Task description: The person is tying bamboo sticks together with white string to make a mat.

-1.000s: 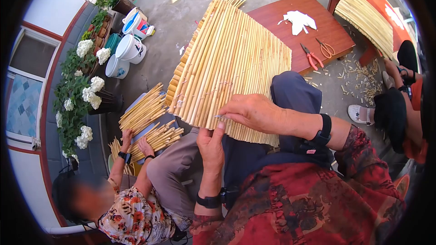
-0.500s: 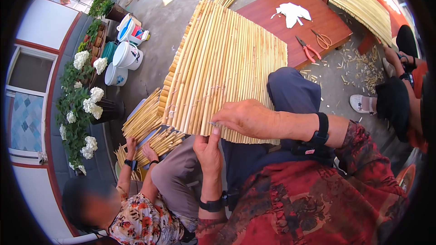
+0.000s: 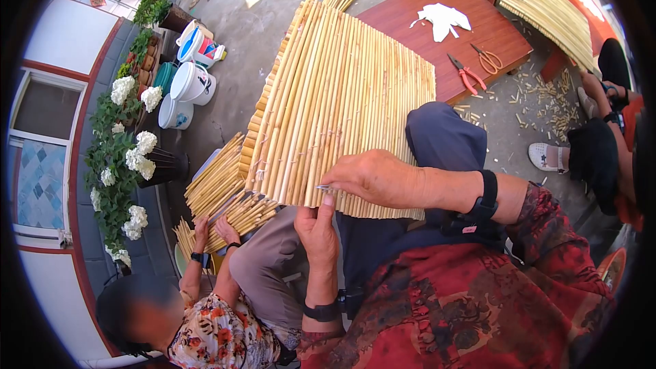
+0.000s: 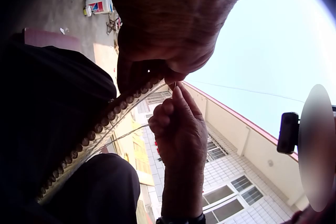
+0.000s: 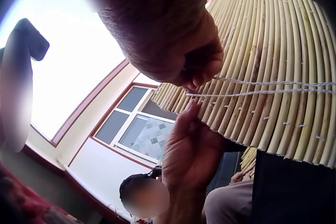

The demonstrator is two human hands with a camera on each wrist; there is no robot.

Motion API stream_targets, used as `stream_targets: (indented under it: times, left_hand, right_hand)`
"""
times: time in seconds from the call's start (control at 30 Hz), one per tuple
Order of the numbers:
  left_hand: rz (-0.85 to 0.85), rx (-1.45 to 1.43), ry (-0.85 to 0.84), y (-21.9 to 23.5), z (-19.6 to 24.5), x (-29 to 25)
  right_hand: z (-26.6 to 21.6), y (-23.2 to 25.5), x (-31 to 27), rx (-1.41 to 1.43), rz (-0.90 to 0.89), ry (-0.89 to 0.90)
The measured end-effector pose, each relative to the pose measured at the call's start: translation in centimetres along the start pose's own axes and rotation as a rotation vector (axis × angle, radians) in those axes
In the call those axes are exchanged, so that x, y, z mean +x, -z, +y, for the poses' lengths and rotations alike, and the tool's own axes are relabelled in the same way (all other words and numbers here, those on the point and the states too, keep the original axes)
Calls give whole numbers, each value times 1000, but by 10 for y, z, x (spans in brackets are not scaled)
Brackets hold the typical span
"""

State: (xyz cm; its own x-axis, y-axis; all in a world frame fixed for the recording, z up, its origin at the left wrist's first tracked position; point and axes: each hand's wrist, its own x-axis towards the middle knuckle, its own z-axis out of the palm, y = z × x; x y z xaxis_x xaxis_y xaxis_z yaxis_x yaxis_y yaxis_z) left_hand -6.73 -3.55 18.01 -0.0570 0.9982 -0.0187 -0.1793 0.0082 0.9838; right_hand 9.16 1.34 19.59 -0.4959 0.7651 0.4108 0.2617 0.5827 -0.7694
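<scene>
A mat of pale reed sticks (image 3: pixel 355 89), stitched together with white twisted string (image 5: pixel 273 90), slopes up from the lap. At its near edge my left hand (image 3: pixel 320 236) grips it, thumb on the upper face and fingers underneath. My right hand (image 3: pixel 376 176) pinches a small silvery needle (image 3: pixel 324 187) close to that left thumb. In the right wrist view, two strands of string cross the sticks up to the right fingers. From below, the left wrist view shows the right hand (image 4: pixel 181 124) near the row of stick ends (image 4: pixel 113 115); the curled fingers partly hide the needle.
Another person handles bundles of loose sticks (image 3: pixel 239 215) at the left. Beyond my knee stands a low red-brown table (image 3: pixel 403 17) with pliers (image 3: pixel 467 74), scissors (image 3: pixel 486 59) and white gloves (image 3: pixel 444 19). Cut scraps (image 3: pixel 547 99) litter the ground. White buckets (image 3: pixel 193 84) stand at the left.
The head view has turned slightly, shifting the whole scene. Both hands stay at the same edge of the mat, the right hand still pinching the needle beside the left thumb.
</scene>
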Motion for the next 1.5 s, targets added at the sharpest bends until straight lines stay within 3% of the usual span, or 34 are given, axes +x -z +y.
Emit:
stream_targets:
  times: [1.2,1.5]
  left_hand:
    - [22,-6,-4,-3,2,-2]
    - [6,177,-108,-11,0,-7]
  right_hand:
    - [1,5,4,17,0,8]
    - [-21,26,6,-246,-110,99]
